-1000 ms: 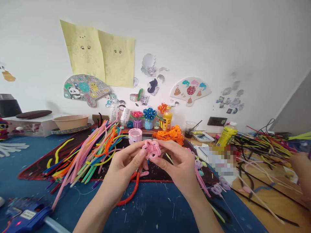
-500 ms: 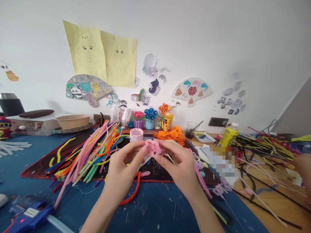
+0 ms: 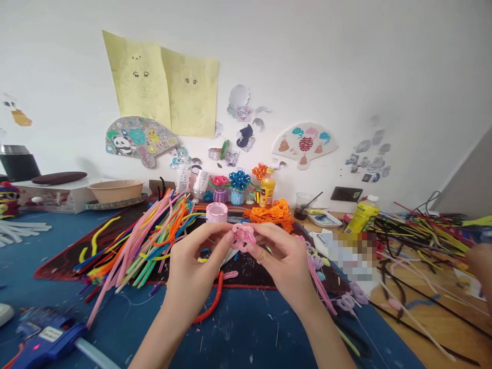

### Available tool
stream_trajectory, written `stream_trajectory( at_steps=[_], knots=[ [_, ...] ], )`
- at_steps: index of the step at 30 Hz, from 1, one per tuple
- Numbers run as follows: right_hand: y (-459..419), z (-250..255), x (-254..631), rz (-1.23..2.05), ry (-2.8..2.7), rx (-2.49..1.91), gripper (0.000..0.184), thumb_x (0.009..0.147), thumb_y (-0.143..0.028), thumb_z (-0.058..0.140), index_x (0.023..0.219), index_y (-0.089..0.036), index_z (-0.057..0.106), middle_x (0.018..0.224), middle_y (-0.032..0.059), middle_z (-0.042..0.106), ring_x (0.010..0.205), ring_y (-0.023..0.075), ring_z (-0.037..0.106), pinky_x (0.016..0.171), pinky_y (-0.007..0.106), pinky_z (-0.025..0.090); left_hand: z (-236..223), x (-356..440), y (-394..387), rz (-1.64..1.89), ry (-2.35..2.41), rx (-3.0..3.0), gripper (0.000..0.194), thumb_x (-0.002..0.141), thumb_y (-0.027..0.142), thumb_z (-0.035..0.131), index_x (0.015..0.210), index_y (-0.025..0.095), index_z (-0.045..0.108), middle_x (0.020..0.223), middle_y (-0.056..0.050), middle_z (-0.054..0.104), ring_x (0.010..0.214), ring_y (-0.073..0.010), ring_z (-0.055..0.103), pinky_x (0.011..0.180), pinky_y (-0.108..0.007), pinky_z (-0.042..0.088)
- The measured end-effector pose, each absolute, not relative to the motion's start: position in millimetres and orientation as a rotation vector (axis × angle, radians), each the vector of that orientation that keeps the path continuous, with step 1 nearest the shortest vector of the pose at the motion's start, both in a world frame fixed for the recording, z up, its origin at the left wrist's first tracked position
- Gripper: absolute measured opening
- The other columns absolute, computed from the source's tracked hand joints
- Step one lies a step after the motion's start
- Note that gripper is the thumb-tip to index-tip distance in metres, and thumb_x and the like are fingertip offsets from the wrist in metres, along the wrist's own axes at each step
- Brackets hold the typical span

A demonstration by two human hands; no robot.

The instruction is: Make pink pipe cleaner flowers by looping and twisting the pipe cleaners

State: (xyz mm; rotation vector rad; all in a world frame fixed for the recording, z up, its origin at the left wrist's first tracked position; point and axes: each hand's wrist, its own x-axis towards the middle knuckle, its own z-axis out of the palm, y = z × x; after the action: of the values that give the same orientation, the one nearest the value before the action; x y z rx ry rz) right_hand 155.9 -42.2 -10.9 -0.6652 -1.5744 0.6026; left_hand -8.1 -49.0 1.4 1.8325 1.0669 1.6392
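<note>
A pink pipe-cleaner flower (image 3: 243, 237) with looped petals is held up in front of me, over the dark mat. My left hand (image 3: 196, 256) pinches its left edge between thumb and fingers. On the opposite edge, my right hand (image 3: 283, 259) grips it the same way. Just behind the flower stands a small pink-and-white pot (image 3: 217, 212). A red pipe cleaner (image 3: 215, 303) curves on the table near my left wrist, and a bundle of pink pipe cleaners (image 3: 132, 241) lies to the left among other colours.
A blue glue gun (image 3: 48, 333) with a lit red light lies front left. Finished flower pots (image 3: 238, 189), orange pipe-cleaner pieces (image 3: 274, 214) and an orange drink bottle (image 3: 267, 188) line the back. A yellow bottle (image 3: 361, 214) stands right; another person's hand (image 3: 480, 269) shows at the right edge.
The pink flower has tilted slightly between my fingers, so its petals show at a different angle. Both hands keep their hold, and the view has shifted a little.
</note>
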Motion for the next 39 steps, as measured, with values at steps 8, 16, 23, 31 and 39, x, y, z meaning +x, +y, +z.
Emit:
stream_trajectory(
  at_steps=[8, 16, 23, 31, 39],
  knots=[
    [-43.2, -10.2, 155.5, 0.658, -1.570, -0.635, 0.023, 0.084, -0.025, 0.069, 0.106, -0.026, 0.074, 0.096, 0.0055, 0.070, 0.085, 0.0189, 0.068, 0.073, 0.030, 0.058, 1.5, -8.8, -48.3, 1.642, 1.055, 1.881, 0.011, 0.085, 0.026, 0.064, 0.089, 0.020, 0.072, 0.089, -0.001, 0.074, 0.076, -0.0148, 0.067, 0.068, -0.021, 0.054],
    [-43.1, -10.3, 155.3, 0.668, -1.570, -0.645, 0.022, 0.084, -0.024, 0.069, 0.106, -0.025, 0.075, 0.094, 0.0054, 0.071, 0.086, 0.0192, 0.068, 0.074, 0.029, 0.058, 1.8, -9.3, -49.0, 1.653, 1.020, 1.909, 0.009, 0.085, 0.023, 0.064, 0.086, 0.020, 0.072, 0.085, -0.001, 0.073, 0.073, -0.0129, 0.066, 0.066, -0.019, 0.053],
    [-44.2, -9.9, 154.4, 0.692, -1.566, -0.627, 0.024, 0.084, -0.022, 0.069, 0.107, -0.025, 0.074, 0.095, 0.0057, 0.070, 0.080, 0.0176, 0.068, 0.073, 0.029, 0.059, -0.2, -10.5, -46.2, 1.647, 1.018, 1.920, 0.009, 0.086, 0.023, 0.063, 0.088, 0.020, 0.072, 0.086, 0.001, 0.073, 0.072, -0.0113, 0.066, 0.066, -0.017, 0.053],
    [-47.1, -6.9, 152.7, 0.821, -1.447, -0.685, 0.022, 0.081, -0.026, 0.072, 0.103, -0.025, 0.075, 0.099, 0.0042, 0.073, 0.087, 0.0178, 0.070, 0.080, 0.028, 0.059, -1.0, -9.2, -45.4, 1.672, 1.010, 1.875, 0.010, 0.086, 0.025, 0.065, 0.093, 0.022, 0.071, 0.089, 0.001, 0.075, 0.078, -0.0122, 0.069, 0.071, -0.017, 0.055],
    [-46.4, -4.0, 149.1, 0.893, -1.249, -0.918, 0.018, 0.076, -0.034, 0.074, 0.080, -0.016, 0.076, 0.074, 0.0059, 0.077, 0.065, 0.0192, 0.073, 0.063, 0.027, 0.061, -1.2, -0.9, -47.0, 1.711, 1.072, 2.114, 0.010, 0.087, 0.021, 0.062, 0.093, 0.017, 0.069, 0.086, -0.001, 0.074, 0.071, -0.0112, 0.067, 0.064, -0.018, 0.053]
  ],
)
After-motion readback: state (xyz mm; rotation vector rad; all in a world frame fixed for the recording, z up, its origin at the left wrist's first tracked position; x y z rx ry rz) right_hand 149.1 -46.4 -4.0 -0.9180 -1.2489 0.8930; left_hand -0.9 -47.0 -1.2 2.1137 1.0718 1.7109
